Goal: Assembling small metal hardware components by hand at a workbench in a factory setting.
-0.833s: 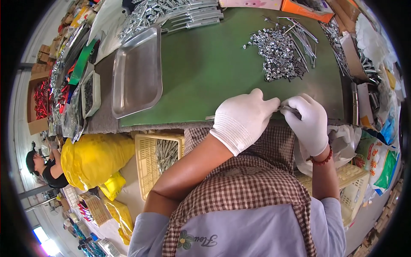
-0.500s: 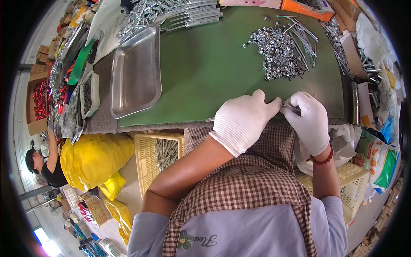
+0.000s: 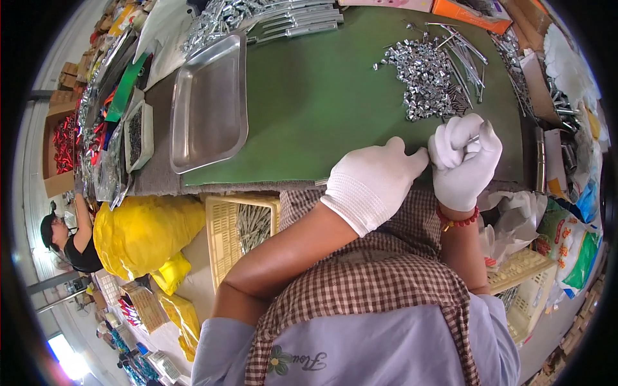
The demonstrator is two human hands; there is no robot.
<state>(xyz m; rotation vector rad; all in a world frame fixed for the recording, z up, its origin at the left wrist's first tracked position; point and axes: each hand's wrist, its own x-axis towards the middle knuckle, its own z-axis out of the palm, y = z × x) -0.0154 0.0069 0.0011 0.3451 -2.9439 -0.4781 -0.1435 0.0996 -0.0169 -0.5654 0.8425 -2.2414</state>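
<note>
My left hand, in a white knit glove, is closed near the table's front edge. A short end of a thin metal rod pokes out behind its wrist side; the rest is hidden under the glove. Close beside it, my right hand is gloved too, its fingers curled with the palm side up. A bit of silver metal shows between those fingers, too covered to name. Beyond the right hand lies a heap of small silver metal fittings, with dark screws at its near edge and long thin rods beside it.
An oblong steel tray lies left on the green tabletop. Finished-looking metal tools are lined up at the back. Yellow crates stand below the table edge. Another person is at far left.
My right hand has turned over and moved slightly up, fingers curling; the grey metal piece seen in it is now mostly hidden. My left hand stays nearly in place. The view has shifted slightly.
</note>
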